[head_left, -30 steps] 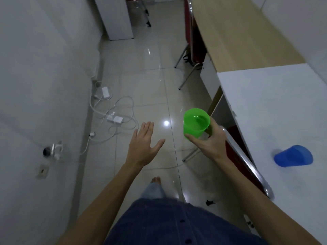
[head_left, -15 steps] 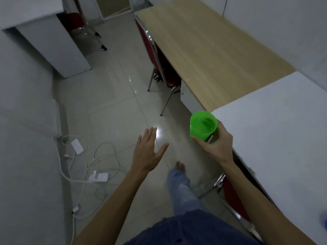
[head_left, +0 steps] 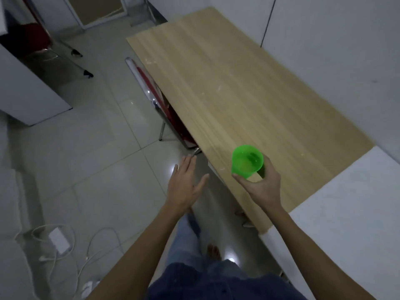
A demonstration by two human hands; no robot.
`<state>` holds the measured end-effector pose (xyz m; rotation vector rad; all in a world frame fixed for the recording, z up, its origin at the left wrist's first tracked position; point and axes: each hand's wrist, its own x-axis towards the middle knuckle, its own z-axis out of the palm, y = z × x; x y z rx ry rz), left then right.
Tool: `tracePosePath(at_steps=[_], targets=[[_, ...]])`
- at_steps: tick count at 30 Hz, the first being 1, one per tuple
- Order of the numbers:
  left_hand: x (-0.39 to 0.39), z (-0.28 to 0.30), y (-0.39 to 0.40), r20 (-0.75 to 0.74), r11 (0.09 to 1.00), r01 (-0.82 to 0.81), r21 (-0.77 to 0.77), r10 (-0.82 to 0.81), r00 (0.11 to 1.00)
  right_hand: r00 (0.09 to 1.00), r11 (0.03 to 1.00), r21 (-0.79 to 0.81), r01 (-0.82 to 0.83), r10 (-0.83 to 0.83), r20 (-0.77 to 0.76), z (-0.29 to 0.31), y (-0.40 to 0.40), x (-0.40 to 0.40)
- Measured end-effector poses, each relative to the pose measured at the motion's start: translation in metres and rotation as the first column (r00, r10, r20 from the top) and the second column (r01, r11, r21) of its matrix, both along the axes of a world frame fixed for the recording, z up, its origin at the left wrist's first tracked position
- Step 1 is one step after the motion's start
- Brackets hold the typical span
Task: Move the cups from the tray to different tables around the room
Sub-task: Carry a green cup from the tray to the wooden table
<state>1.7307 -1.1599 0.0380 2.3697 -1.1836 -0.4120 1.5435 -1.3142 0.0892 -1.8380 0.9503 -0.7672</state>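
Note:
My right hand (head_left: 263,186) grips a bright green plastic cup (head_left: 246,160) upright from below, above the near left corner of a light wooden table (head_left: 227,83). The cup looks empty. My left hand (head_left: 184,188) hovers open, fingers spread, palm down, over the tiled floor just left of the table's edge. No tray is in view.
A white table (head_left: 346,224) adjoins the wooden one at the right. A red chair (head_left: 160,98) is tucked under the wooden table's left side. A white cabinet (head_left: 28,92) and another red chair (head_left: 34,40) stand far left. White cables and adapters (head_left: 58,239) lie on the floor.
I have walked forward along the tables; the green cup has moved from beside the white table to above the wooden table's corner. The blue cup on the white table has left view.

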Motion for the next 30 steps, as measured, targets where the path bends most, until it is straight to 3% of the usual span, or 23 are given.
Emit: tracePosePath(at_steps=[16,21,30], targets=[[0.245,-0.075,-0.258,0.096,0.993,0.035,0.111,-0.046,0.994,0.99,0.988,0.099,0.12,-0.112,-0.088,-0.065,-0.226,0.273],[0.283,-0.099,-0.287,0.099,0.987,0.028,0.16,-0.045,0.994,0.989,0.986,0.105,0.128,-0.119,-0.084,-0.083,-0.263,0.329],[0.285,-0.109,-0.294,0.119,0.976,-0.006,0.219,-0.02,0.993,0.991,0.989,0.086,0.121,-0.115,-0.068,-0.099,-0.291,0.37]])
